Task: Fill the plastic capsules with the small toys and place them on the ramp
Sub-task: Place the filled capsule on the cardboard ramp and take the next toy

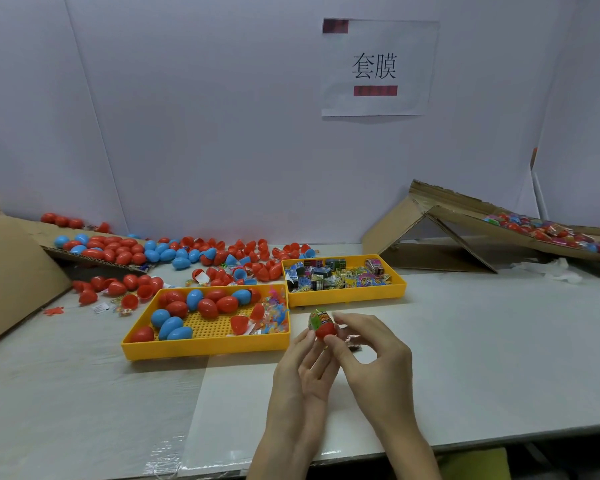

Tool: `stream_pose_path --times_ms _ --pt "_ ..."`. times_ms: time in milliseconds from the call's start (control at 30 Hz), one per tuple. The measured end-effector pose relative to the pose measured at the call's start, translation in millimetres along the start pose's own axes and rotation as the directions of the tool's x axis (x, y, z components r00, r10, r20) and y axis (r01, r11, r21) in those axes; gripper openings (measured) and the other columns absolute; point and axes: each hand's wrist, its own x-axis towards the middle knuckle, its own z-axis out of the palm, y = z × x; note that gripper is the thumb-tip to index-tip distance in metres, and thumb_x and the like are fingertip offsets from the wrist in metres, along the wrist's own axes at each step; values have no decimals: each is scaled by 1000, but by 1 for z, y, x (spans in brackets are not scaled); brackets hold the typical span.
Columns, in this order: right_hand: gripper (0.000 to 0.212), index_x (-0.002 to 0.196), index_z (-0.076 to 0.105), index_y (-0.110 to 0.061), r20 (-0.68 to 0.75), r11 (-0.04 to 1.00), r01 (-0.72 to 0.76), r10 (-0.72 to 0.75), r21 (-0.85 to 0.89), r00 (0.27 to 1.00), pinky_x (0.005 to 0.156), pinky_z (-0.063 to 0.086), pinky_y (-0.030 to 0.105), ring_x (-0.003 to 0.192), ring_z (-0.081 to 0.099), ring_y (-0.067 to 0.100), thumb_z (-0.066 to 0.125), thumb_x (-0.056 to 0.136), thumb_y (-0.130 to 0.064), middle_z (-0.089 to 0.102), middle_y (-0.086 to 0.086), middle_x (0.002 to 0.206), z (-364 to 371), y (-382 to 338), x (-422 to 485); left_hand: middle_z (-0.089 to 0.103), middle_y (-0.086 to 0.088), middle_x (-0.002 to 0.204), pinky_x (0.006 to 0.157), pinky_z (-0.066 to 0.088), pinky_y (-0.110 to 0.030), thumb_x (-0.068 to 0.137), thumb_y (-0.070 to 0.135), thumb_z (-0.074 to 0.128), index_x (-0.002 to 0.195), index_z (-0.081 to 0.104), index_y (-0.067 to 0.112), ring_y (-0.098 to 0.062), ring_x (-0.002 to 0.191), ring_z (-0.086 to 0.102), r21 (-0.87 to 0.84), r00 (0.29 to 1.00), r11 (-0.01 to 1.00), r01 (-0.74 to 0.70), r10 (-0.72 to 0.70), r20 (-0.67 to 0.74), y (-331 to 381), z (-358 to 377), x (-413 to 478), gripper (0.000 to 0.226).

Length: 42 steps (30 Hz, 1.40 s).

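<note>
A red capsule [324, 326] with a colourful printed wrap on its top half is held above the table between both hands. My left hand [305, 368] grips it from below and the left. My right hand [371, 358] pinches it from the right with thumb and forefinger. A yellow tray [205, 348] holds red and blue capsules and small clear-packed toys. A second yellow tray [343, 297] holds small printed packets. The cardboard ramp [465, 220] at the right carries several wrapped capsules [548, 230].
Loose red and blue capsules [187, 254] lie scattered behind the trays and on a cardboard sheet [14, 271] at the left. A white wall with a paper sign [374, 67] backs the table. Crumpled white plastic [551, 268] lies below the ramp.
</note>
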Motion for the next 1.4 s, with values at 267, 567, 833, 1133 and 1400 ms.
stream_pose_path --times_ms 267,567,833,1133,1400 --pt "40 109 74 -22 29 999 15 -14 -42 999 81 50 12 98 65 3 83 75 -2 70 -16 102 0 -3 0 74 -17 111 79 59 -31 89 28 62 121 67 3 -26 102 73 192 999 981 -35 32 17 -4 0 -1 41" --pt "33 101 78 -18 -18 999 21 -21 -24 1000 76 49 8 94 66 2 81 76 4 72 -9 96 -1 -3 -2 73 -19 114 87 55 -36 93 27 59 119 70 4 -31 108 71 210 999 978 -21 16 29 -5 0 1 37" --pt "41 104 77 -22 35 996 69 -67 -61 997 80 47 7 101 63 1 81 74 5 69 -10 102 0 -3 -1 76 -15 101 66 60 -28 88 20 58 98 80 7 -25 90 75 85 1000 996 -6 6 -1 -5 0 2 27" --pt "48 121 70 -24 112 996 52 -44 -75 993 87 47 10 106 62 5 79 79 -2 66 -17 112 2 -1 -1 73 -15 115 74 57 -29 94 18 59 124 65 14 -21 96 74 36 994 994 -103 105 -38 -5 -3 4 32" --pt "33 103 79 -19 53 998 34 -30 -62 998 83 50 11 100 65 2 83 76 -2 71 -15 101 1 1 -2 74 -17 98 63 59 -25 87 13 59 117 66 7 -20 81 74 -82 996 993 -80 76 -48 -2 1 1 31"
